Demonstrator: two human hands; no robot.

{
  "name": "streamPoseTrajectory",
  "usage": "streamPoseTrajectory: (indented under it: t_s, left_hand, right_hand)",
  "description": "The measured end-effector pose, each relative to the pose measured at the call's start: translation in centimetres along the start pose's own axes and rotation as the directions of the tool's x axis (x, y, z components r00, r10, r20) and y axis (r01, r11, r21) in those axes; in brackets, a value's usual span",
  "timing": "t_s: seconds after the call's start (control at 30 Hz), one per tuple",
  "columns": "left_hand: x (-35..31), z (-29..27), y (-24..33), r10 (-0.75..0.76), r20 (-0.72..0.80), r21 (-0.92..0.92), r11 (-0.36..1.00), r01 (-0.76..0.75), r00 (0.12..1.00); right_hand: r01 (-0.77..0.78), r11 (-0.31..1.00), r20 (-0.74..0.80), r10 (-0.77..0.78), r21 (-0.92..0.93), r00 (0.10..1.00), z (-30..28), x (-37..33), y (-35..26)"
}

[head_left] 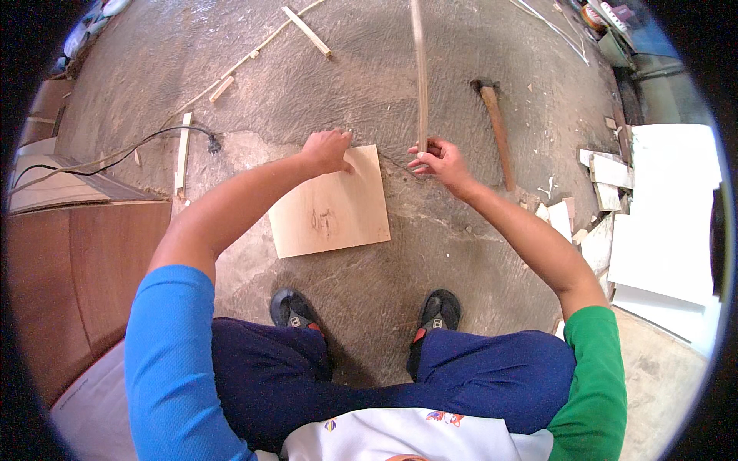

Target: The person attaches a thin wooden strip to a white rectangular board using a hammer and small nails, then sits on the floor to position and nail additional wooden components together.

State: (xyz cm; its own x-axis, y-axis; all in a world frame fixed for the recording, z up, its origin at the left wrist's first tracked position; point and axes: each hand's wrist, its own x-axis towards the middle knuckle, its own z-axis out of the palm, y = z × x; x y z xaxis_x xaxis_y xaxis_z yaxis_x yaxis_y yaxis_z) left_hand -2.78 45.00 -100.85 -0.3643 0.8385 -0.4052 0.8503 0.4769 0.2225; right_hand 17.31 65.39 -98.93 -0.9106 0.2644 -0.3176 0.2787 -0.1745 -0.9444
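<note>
One pale wooden board (346, 211) lies on the rough, grey-brown floor (361, 296), before the shoes (290, 307). The left hand (328, 151) touches its far edge; whether those fingers pinch it, I cannot tell. The right hand (440, 165) pinches a thin stick (420, 77) between thumb and fingers. Beyond stand brown panels (115, 261) leftward; rightward, a wooden-handled tool (497, 138), scraps (611, 170) and a white sheet (665, 223).

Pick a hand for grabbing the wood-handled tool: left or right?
Right, probably. The right hand is nearer, with the tool on its own side, though it would first have to release the strip. The left hand is farther off, at the board.
</note>
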Motion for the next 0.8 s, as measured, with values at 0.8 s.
streamPoseTrajectory:
  t_s: [0.8]
  left_hand:
    - [-1.7, -1.2, -0.3, -0.016, 0.021, -0.048, 0.999, 0.017, 1.000]
  right_hand:
    - [-0.360, 0.932, 0.084, 0.356, 0.035, 0.931, 5.5, 3.2, 4.8]
